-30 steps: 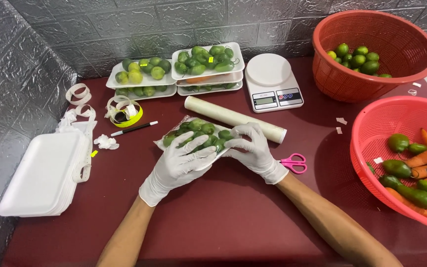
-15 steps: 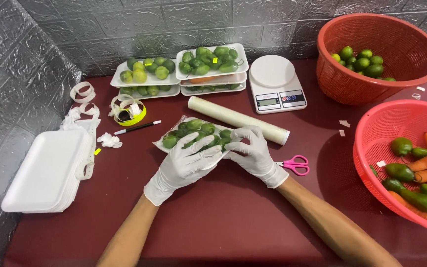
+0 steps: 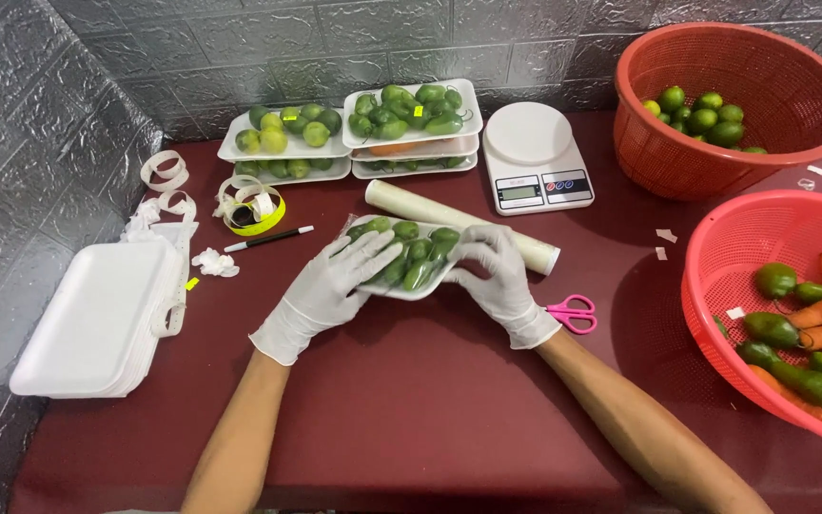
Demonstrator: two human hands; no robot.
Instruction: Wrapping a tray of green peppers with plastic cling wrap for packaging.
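While two hands (image 3: pixel 330 286) grip, one tray (image 3: pixel 401 288)

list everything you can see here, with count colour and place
pepper tray: 1, white, green peppers under film, centre, in both hands
film roll: 1, cream, behind tray
scale: 1, white, back centre
filled trays: two stacks, white, green produce, back left
empty trays: 1 stack, white, left
tape: 1, yellow, left of centre
pen: 1, black and white, by tape
scissors: 1, pink, right of hands
lime basket: 1, red, back right
veg basket: 1, red, right
table: 1, dark red
left hand: white glove
right hand: white glove
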